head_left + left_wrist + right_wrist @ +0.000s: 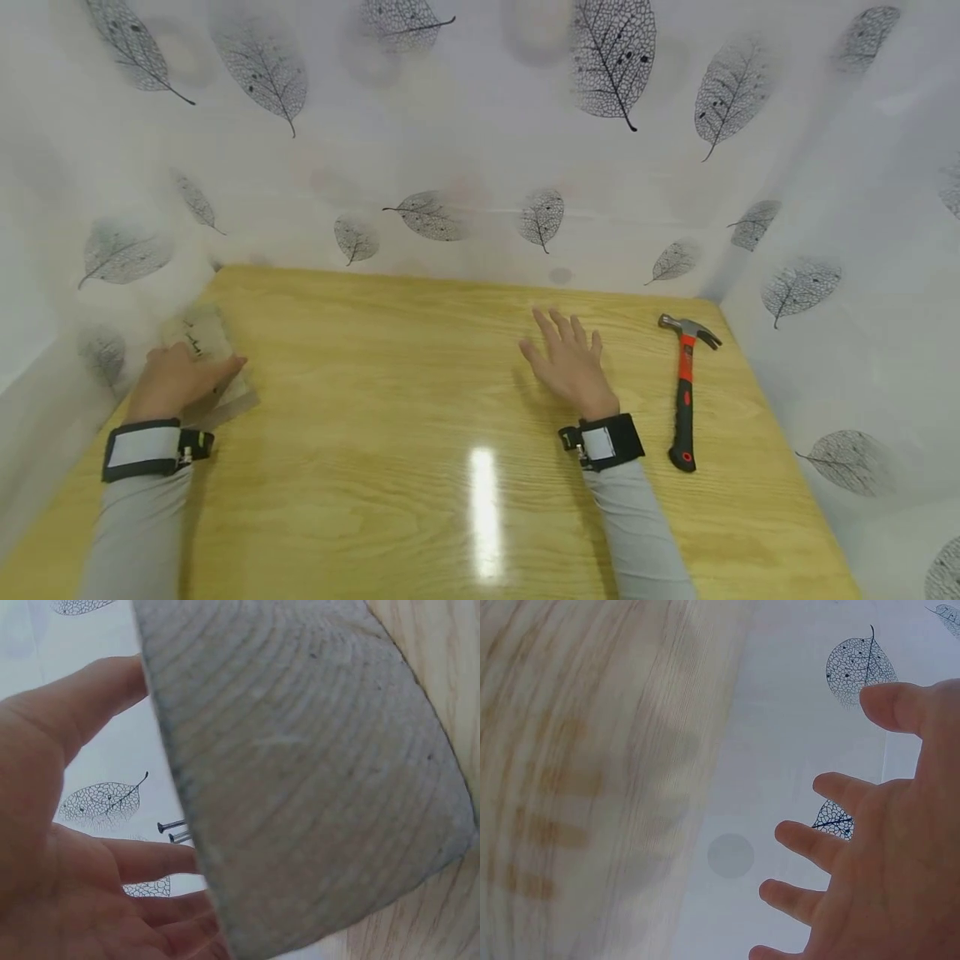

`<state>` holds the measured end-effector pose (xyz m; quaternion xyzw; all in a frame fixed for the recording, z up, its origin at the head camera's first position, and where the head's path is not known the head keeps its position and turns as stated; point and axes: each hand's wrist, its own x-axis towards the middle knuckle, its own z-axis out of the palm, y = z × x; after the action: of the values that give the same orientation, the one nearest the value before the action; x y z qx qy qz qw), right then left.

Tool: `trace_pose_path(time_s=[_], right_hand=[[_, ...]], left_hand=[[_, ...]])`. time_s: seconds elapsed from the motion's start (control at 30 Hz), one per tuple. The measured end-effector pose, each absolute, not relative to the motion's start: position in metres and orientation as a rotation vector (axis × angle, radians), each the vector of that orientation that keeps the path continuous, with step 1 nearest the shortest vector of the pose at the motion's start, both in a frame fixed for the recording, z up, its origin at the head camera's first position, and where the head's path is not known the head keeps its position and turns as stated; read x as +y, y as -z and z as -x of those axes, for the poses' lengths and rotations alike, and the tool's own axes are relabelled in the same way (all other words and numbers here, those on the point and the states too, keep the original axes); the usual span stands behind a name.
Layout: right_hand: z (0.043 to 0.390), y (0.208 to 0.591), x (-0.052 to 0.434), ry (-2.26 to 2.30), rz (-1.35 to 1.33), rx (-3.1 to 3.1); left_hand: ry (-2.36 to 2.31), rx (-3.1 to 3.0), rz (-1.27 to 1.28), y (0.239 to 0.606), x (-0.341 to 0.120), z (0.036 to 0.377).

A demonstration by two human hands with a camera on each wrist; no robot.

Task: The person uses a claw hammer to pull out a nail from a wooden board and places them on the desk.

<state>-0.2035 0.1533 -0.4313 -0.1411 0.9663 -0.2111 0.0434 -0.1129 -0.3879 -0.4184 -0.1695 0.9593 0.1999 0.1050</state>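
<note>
— Sleeves come first, grey, then both wrists. What's the left hand [176, 379] doing?
— Gripping a wooden board [210, 367] at the table's [420, 400] left edge; 2 nails [174, 831] poke out of it.
— And the right hand [570, 367]?
— Fingers spread, holding nothing, mid-table. A hammer [684, 392] lies just to its right, apart.

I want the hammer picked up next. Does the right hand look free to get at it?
Probably yes. The right hand is open and holds nothing, the hammer lies just to its right on the wooden table, and nothing sits between them.
</note>
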Motion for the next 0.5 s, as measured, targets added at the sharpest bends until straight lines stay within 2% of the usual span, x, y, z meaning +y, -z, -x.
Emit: trace_pose_path(time_s=[0.17,0.5], right_hand=[[0.204,0.432,0.153,0.643,0.435,2.954],[0.202,0.432,0.157,0.657,0.417,2.967]], left_hand=[[-0.625,2.828,0.362,0.423,-0.372,0.111],[-0.659,2.83,0.111,0.419,-0.281,0.124]])
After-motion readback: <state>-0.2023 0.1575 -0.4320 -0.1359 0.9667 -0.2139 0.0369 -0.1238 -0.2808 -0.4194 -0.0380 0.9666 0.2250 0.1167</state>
